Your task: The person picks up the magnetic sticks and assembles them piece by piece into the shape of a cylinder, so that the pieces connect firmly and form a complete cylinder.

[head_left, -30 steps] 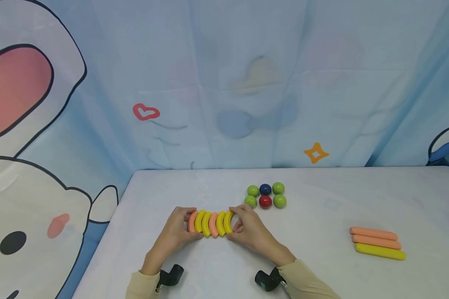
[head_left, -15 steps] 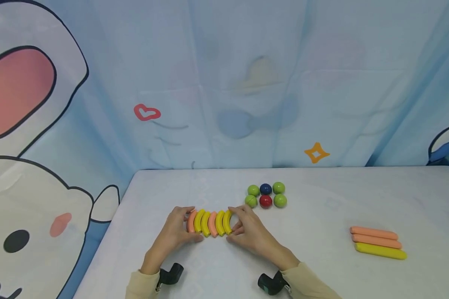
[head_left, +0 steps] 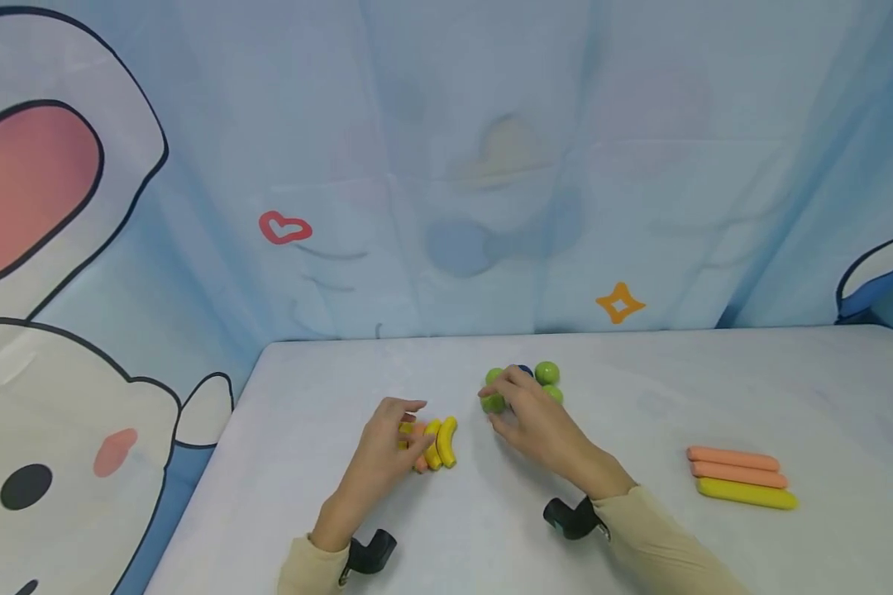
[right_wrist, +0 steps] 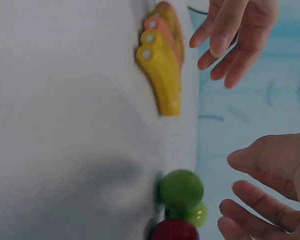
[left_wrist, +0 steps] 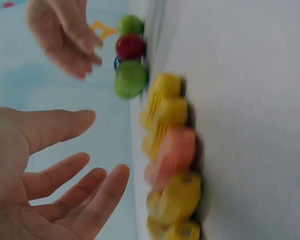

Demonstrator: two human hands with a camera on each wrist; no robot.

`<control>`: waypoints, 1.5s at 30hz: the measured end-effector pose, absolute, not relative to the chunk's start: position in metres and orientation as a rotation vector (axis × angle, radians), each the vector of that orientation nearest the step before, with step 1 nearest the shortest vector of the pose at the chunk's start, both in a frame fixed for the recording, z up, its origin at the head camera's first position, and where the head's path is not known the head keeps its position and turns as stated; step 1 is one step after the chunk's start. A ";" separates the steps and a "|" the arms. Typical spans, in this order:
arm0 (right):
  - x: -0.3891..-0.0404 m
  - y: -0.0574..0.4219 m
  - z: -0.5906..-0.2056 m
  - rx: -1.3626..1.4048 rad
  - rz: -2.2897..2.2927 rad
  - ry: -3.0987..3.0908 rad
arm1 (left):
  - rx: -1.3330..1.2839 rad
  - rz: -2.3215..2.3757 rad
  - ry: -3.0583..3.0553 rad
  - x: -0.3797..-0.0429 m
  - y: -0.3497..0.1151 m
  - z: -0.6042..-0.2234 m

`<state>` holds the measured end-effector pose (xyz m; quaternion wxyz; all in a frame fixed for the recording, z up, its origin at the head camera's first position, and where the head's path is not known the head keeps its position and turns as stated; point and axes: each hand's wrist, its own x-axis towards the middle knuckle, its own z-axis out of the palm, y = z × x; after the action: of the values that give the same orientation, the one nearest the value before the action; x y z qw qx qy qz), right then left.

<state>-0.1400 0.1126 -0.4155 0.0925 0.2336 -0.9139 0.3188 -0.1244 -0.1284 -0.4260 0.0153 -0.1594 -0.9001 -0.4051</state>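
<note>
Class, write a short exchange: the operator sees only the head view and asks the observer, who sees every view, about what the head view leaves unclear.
Operator: What is hidden behind the right hand?
Observer: The left wrist view shows a red ball between two green balls.
Operator: Is the left hand gripping any of the curved pieces?
Observer: No, the left wrist view shows its fingers apart from them.

On the bench (head_left: 811, 397) I see a row of pieces (head_left: 446, 442) at lower centre of the frame, balls (head_left: 546, 373) grouped behind and right, sticks (head_left: 740, 475) side by side at lower right; behind everything hangs a curtain (head_left: 491, 207)
</note>
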 end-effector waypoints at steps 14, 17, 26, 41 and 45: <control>-0.158 0.103 -0.426 0.743 0.732 -2.892 | -0.652 -1.148 -2.918 -0.125 -0.093 -0.437; -0.155 0.102 -0.426 0.764 0.700 -2.876 | -0.650 -1.197 -2.938 -0.125 -0.090 -0.437; -0.140 0.109 -0.426 0.886 0.676 -2.923 | -0.668 -1.243 -2.961 -0.119 -0.083 -0.433; -0.110 0.156 -0.423 0.713 0.934 -3.010 | -0.655 -0.982 -3.069 -0.116 -0.069 -0.427; -0.109 0.163 -0.429 0.728 1.022 -2.958 | -0.645 -1.002 -3.070 -0.118 -0.062 -0.428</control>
<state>-0.1087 0.1634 -0.4294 -0.0360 0.2264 -0.9200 0.3178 -0.1181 -0.0617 -0.4278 -0.0757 -0.1952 -0.9296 -0.3034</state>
